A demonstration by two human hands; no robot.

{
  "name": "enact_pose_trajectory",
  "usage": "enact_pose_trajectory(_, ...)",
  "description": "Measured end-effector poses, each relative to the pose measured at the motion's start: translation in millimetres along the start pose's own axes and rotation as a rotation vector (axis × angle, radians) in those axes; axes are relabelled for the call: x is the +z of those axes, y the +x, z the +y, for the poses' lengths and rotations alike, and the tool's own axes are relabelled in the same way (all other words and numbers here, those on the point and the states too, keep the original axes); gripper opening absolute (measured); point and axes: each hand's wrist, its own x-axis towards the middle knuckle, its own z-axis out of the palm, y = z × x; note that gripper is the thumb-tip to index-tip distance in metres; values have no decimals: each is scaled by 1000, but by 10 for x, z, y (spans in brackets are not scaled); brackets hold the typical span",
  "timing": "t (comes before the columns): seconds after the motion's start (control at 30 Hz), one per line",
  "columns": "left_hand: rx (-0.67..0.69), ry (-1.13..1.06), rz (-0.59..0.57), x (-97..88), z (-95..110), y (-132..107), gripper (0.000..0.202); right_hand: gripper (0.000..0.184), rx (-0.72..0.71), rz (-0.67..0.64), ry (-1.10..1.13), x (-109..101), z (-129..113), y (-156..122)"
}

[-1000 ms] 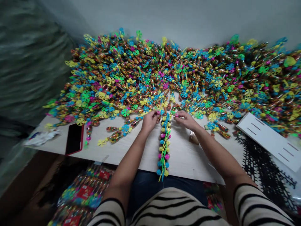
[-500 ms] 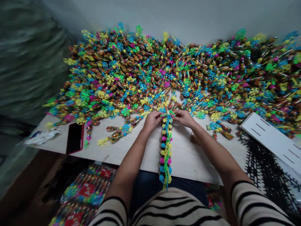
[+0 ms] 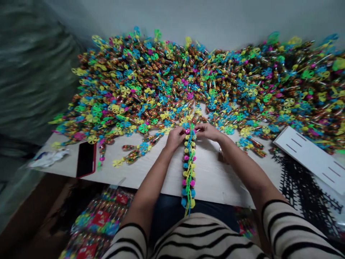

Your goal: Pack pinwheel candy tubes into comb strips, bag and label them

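Note:
A long row of candy tubes [image 3: 185,173] with pink, blue and yellow caps runs from the table's front edge away from me, in two columns. Green, blue and yellow plastic strips [image 3: 190,169] lie along its middle. At its far end, my left hand [image 3: 176,137] pinches a pink-capped candy tube from the left side. My right hand [image 3: 208,131] is closed at the same end from the right, fingertips on a tube beside the strips. Fingertips are partly hidden, and the tubes' bodies barely show.
A huge heap of candy-filled toys with small fan wheels [image 3: 151,79] covers the back of the table [image 3: 212,183]. A phone [image 3: 86,159] and crumpled white wrapping [image 3: 50,158] lie left. A white slotted board [image 3: 309,154] and black slotted strips [image 3: 302,190] are right. Packed bags [image 3: 101,217] sit below.
The strips at the row's far end now stand up between my hands, and a pink cap shows at my left fingertips. My right hand has shifted slightly left and up.

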Motion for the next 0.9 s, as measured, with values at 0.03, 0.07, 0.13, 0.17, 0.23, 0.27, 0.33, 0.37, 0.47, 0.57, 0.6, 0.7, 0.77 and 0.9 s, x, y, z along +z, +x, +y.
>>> enact_pose_trajectory(0.03,-9,-37,-14,-24,-16,15,14,51,-25,-13,5,-46,-10,-55)
enact_pose_trajectory(0.07,-19,-71,-34,-61,-33,29,21,56,-54,7,-15,-128,-14,-144)
enact_pose_trajectory(0.13,-45,-113,-71,-173,-71,46,35,58,-88,160,-147,-415,0,-454)
enact_pose_trajectory(0.17,-65,-118,-105,-245,-93,48,40,55,-80,280,-254,-614,20,-686)
enact_pose_trajectory(0.23,-112,-77,-99,-401,-146,35,45,54,8,552,-504,-1061,88,-1298)
enact_pose_trajectory(0.27,-128,-44,-82,-475,-177,18,46,57,97,681,-637,-1277,137,-1656)
enact_pose_trajectory(0.33,-158,-3,-31,-590,-237,-44,49,72,378,883,-880,-1623,261,-2372)
enact_pose_trajectory(0.37,-181,-4,-18,-623,-261,-90,49,80,548,953,-965,-1739,333,-2683)
enact_pose_trajectory(0.47,-255,-43,17,-618,-284,-268,47,88,829,1004,-1076,-1881,552,-3227)
enact_pose_trajectory(0.57,-301,-117,54,-517,-232,-437,45,82,841,1026,-1161,-1864,680,-3202)
enact_pose_trajectory(0.6,-312,-144,64,-483,-207,-485,45,77,845,1021,-1198,-1860,694,-3132)
enact_pose_trajectory(0.7,-322,-209,97,-426,-154,-609,46,55,875,923,-1290,-1910,661,-2979)
enact_pose_trajectory(0.77,-320,-231,121,-425,-161,-686,46,43,843,889,-1320,-1987,575,-3012)
enact_pose_trajectory(0.9,-335,-246,149,-413,-245,-804,46,42,437,1190,-1385,-1955,165,-3265)
